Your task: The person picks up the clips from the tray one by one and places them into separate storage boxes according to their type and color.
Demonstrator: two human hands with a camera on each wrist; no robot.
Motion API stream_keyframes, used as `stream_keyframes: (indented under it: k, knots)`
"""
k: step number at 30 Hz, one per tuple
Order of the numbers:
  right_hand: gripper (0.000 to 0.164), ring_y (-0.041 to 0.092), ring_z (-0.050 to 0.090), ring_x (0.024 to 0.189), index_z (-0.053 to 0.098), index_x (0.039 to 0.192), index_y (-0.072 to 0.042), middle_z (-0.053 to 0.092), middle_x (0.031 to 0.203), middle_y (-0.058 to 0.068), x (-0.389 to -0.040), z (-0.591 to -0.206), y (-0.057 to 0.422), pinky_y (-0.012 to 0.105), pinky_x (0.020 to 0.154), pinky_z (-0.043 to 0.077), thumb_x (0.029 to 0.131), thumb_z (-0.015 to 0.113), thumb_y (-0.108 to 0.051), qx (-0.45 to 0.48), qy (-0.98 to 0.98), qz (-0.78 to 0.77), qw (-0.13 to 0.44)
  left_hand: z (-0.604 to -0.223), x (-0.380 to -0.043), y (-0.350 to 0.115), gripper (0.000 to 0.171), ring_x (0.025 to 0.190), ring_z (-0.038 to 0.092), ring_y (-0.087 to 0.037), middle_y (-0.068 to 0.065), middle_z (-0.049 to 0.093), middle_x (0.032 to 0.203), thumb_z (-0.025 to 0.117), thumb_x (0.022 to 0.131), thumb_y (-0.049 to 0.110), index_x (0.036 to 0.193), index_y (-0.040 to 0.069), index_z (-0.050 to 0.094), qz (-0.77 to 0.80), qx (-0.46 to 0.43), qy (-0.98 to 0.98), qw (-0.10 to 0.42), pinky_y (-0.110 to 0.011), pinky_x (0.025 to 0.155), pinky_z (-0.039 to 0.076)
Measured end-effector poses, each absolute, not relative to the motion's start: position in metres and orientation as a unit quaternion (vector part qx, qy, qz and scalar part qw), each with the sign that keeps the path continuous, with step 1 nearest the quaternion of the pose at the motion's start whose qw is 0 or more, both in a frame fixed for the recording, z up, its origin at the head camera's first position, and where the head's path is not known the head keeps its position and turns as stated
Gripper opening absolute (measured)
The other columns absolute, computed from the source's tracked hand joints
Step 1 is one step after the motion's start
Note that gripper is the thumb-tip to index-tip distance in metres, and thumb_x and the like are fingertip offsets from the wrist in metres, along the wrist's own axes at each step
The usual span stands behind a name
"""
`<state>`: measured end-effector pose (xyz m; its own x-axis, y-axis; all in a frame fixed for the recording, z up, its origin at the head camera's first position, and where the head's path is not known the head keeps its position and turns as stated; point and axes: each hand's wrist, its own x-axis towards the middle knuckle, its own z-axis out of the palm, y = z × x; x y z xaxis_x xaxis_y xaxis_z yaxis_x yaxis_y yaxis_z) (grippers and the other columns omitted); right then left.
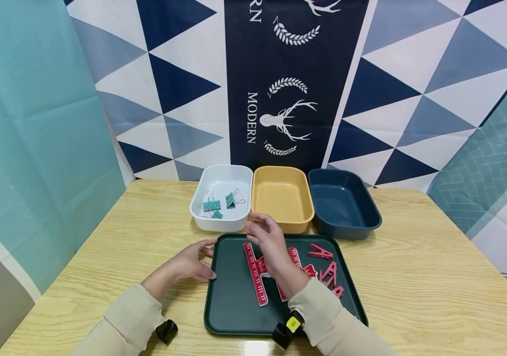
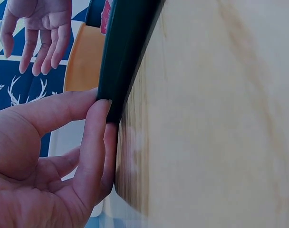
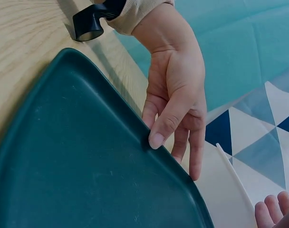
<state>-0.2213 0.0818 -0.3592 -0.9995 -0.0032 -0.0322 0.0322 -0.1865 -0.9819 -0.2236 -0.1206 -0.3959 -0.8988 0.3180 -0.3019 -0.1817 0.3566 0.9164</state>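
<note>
While teal clips [image 1: 212, 205] are boxed, red and pink clips [image 1: 258, 283] aren't; loose left hand [image 1: 190, 263] touches tray [image 1: 231, 306], right hand [image 1: 270, 244] is empty.

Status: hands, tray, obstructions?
Left hand grips green tray by left rim. Right hand empty, above tray. On tray: red piano-patterned pieces and pink clothespins. Right hand partly hides red pieces, head view.

Tray [image 1: 231, 301] partly hidden, sleeves [image 1: 131, 314] cropped
</note>
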Motion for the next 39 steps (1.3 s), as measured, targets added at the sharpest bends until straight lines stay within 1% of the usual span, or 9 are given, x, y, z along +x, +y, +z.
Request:
stream_keyframes:
  k: [3, 6, 10, 17, 22, 26, 31, 35, 39]
  knots:
    - [0.040, 0.027, 0.054, 0.105, 0.050, 0.127, -0.002, 0.052, 0.116, 0.014, -0.217, -0.358, 0.084, 0.042, 0.097, 0.043, 0.091, 0.060, -0.016, 0.005, 0.652, -0.758, 0.023, -0.395, -0.223, -0.121, 0.086, 0.083, 0.061, -0.023, -0.016, 0.045, 0.115, 0.070, 0.069, -0.018, 0.143, 0.005, 0.033, 0.567, 0.042, 0.792, 0.223, -0.040, 0.066, 0.057]
    - [0.043, 0.027, 0.051, 0.109, 0.049, 0.129, -0.003, 0.050, 0.119, 0.013, -0.213, -0.358, 0.085, 0.043, 0.099, 0.042, 0.091, 0.061, -0.019, -0.001, 0.663, -0.747, 0.033, -0.394, -0.223, -0.122, 0.086, 0.084, 0.061, -0.024, -0.018, 0.044, 0.116, 0.070, 0.069, -0.018, 0.143, 0.003, 0.032, 0.564, 0.048, 0.793, 0.226, -0.039, 0.066, 0.057]
    - [0.042, 0.025, 0.049, 0.109, 0.049, 0.129, -0.003, 0.050, 0.121, 0.014, -0.209, -0.358, 0.086, 0.042, 0.099, 0.041, 0.090, 0.061, -0.017, -0.011, 0.674, -0.738, 0.034, -0.393, -0.223, -0.122, 0.086, 0.084, 0.060, -0.025, -0.019, 0.044, 0.116, 0.070, 0.069, -0.018, 0.143, 0.002, 0.030, 0.557, 0.053, 0.796, 0.230, -0.039, 0.065, 0.057]
    - [0.040, 0.024, 0.050, 0.105, 0.052, 0.125, -0.005, 0.050, 0.121, 0.019, -0.203, -0.359, 0.088, 0.036, 0.094, 0.045, 0.088, 0.064, -0.013, -0.029, 0.694, -0.719, 0.031, -0.392, -0.223, -0.119, 0.086, 0.082, 0.060, -0.023, -0.016, 0.046, 0.114, 0.070, 0.069, -0.018, 0.143, 0.005, 0.034, 0.560, 0.035, 0.797, 0.225, -0.039, 0.065, 0.057]
    - [0.046, 0.026, 0.052, 0.107, 0.053, 0.125, -0.009, 0.052, 0.119, 0.016, -0.199, -0.361, 0.092, 0.035, 0.090, 0.048, 0.083, 0.070, -0.013, -0.041, 0.712, -0.700, 0.036, -0.394, -0.223, -0.119, 0.086, 0.082, 0.061, -0.022, -0.015, 0.046, 0.114, 0.070, 0.068, -0.019, 0.143, 0.005, 0.034, 0.562, 0.033, 0.796, 0.223, -0.039, 0.065, 0.057]
    - [0.055, 0.027, 0.050, 0.111, 0.051, 0.127, -0.010, 0.052, 0.119, 0.013, -0.198, -0.364, 0.096, 0.039, 0.092, 0.047, 0.078, 0.076, -0.015, -0.051, 0.739, -0.671, 0.040, -0.394, -0.223, -0.119, 0.086, 0.082, 0.061, -0.022, -0.015, 0.046, 0.115, 0.070, 0.068, -0.019, 0.142, 0.005, 0.034, 0.561, 0.036, 0.797, 0.221, -0.039, 0.065, 0.057]
    - [0.060, 0.031, 0.046, 0.116, 0.050, 0.125, -0.009, 0.052, 0.121, 0.013, -0.197, -0.368, 0.101, 0.045, 0.101, 0.038, 0.073, 0.080, -0.014, -0.078, 0.764, -0.639, 0.042, -0.395, -0.223, -0.119, 0.085, 0.082, 0.061, -0.022, -0.015, 0.046, 0.116, 0.071, 0.068, -0.018, 0.142, 0.005, 0.034, 0.559, 0.036, 0.798, 0.221, -0.039, 0.065, 0.057]
    - [0.058, 0.033, 0.043, 0.119, 0.049, 0.119, -0.010, 0.051, 0.123, 0.014, -0.196, -0.371, 0.106, 0.048, 0.102, 0.035, 0.071, 0.082, -0.013, -0.108, 0.795, -0.595, 0.046, -0.395, -0.223, -0.119, 0.085, 0.082, 0.062, -0.022, -0.015, 0.046, 0.116, 0.070, 0.069, -0.018, 0.142, 0.005, 0.035, 0.561, 0.033, 0.797, 0.223, -0.039, 0.065, 0.057]
    - [0.061, 0.035, 0.040, 0.122, 0.048, 0.119, -0.016, 0.046, 0.129, 0.012, -0.194, -0.373, 0.111, 0.054, 0.099, 0.036, 0.069, 0.083, -0.016, -0.129, 0.827, -0.544, 0.069, -0.395, -0.224, -0.119, 0.085, 0.083, 0.061, -0.022, -0.015, 0.046, 0.115, 0.071, 0.068, -0.017, 0.142, 0.006, 0.035, 0.559, 0.033, 0.799, 0.220, -0.039, 0.065, 0.057]
